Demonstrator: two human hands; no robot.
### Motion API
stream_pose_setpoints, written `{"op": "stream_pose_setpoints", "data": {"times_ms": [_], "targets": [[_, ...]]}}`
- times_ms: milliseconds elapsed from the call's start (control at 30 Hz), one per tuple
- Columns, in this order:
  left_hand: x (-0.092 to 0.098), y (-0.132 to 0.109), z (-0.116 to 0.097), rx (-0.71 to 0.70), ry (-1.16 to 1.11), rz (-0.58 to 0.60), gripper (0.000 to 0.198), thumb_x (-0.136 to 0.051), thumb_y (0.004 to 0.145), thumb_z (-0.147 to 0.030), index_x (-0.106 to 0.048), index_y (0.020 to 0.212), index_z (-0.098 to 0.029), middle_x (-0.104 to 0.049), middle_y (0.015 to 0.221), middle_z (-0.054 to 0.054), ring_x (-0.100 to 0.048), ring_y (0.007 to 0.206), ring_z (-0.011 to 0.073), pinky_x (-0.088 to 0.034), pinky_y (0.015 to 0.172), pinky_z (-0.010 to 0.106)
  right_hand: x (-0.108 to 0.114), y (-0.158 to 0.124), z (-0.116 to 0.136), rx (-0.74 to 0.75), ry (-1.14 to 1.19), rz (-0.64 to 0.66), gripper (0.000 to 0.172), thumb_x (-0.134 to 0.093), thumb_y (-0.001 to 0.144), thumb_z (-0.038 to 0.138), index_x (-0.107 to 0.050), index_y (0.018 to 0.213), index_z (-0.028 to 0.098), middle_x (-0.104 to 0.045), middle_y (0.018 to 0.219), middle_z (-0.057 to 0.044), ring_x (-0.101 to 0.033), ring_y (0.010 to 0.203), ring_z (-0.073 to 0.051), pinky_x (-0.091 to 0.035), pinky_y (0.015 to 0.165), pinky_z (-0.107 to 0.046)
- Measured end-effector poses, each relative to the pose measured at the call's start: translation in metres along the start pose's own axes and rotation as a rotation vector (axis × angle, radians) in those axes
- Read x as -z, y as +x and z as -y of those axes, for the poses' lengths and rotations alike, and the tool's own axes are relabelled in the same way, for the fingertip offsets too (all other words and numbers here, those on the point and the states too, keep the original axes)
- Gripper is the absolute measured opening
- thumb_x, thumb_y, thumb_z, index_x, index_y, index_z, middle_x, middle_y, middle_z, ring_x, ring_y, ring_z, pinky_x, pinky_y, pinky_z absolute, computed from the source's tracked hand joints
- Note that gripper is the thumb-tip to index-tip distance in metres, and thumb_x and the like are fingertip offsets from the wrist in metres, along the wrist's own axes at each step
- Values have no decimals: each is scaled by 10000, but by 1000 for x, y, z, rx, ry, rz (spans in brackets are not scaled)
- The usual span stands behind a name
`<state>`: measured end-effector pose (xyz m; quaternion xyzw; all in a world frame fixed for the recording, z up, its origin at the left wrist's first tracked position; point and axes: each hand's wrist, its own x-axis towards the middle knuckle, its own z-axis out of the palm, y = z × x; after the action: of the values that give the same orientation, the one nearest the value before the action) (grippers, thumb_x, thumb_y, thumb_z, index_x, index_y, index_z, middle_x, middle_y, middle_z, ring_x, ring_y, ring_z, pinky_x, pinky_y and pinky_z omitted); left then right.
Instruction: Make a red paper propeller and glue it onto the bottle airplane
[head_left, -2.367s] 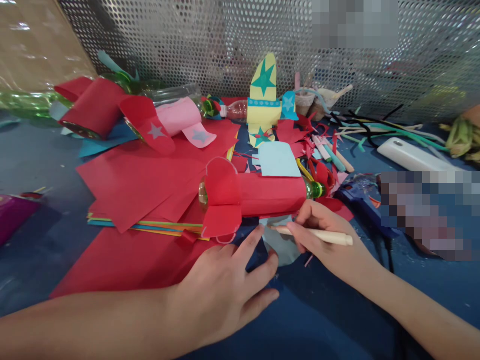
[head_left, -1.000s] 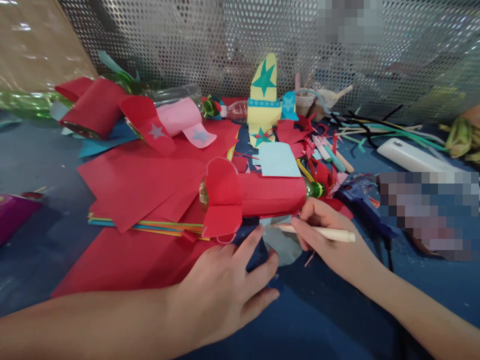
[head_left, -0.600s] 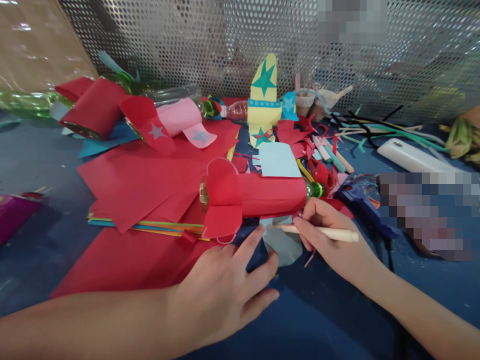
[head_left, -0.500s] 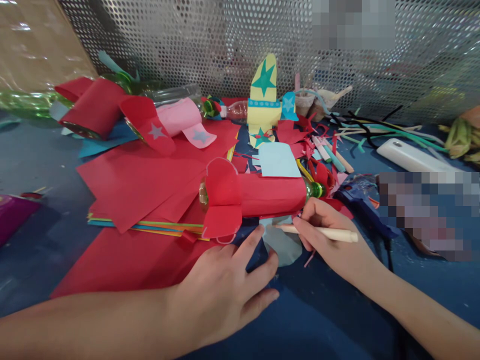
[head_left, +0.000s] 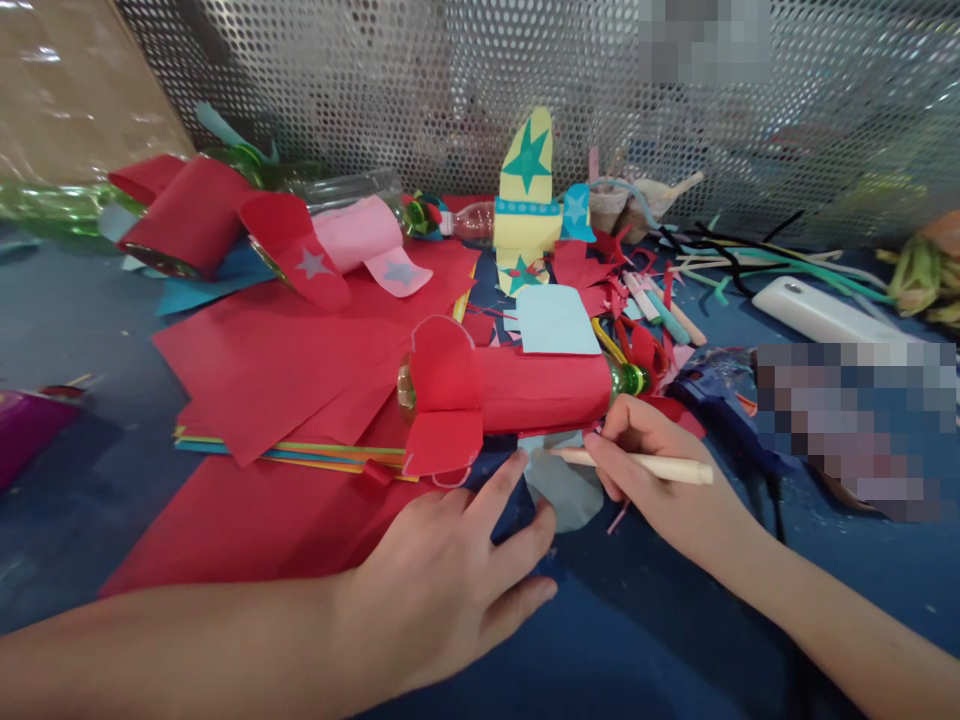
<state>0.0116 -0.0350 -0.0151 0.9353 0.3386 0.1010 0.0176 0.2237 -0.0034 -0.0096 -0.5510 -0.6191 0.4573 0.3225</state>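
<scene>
By the fingers of the right hand (head_left: 649,450), drawn together in a pinch, a cream marker (head_left: 671,468) was held, its tip set at or just over a grey-blue paper (head_left: 566,495). The fingers of the left hand (head_left: 442,570) were spread apart with nothing gripped, the index fingertip placed at the paper's left edge. The paper was laid on the blue table (head_left: 637,630), on the near side of a red-wrapped bottle (head_left: 544,390). Judging by the pose, drawing on the paper was in hand; a steadied sheet and a lightly guided tip seemed called for. Farther out, a yellow paper model (head_left: 525,230) was decorated with stars. No brand, label or writing could be read anywhere.
</scene>
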Motion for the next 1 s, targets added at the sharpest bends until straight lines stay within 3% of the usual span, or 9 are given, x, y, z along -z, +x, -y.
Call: {"op": "stream_pose_setpoints", "data": {"times_ms": [667, 1000], "targets": [[0, -1, 0, -4, -27, -16, 331, -408, 922, -352, -572, 1167, -202, -516, 1264, 232, -665, 691, 265, -550, 527, 427, 0, 0, 1, -8, -33, -3, 255, -505, 887, 269, -359, 681, 231, -445, 488, 81, -397, 449, -91, -340, 422, -199], [0, -1, 0, 5, -5, 6, 337, -409, 919, -364, -578, 1167, -212, -509, 1270, 216, -658, 679, 236, -552, 532, 410, 0, -1, 0, 6, -26, -17, 249, -505, 883, 268, -366, 679, 231, -450, 493, 76, -409, 449, -92, -347, 424, -201]]}}
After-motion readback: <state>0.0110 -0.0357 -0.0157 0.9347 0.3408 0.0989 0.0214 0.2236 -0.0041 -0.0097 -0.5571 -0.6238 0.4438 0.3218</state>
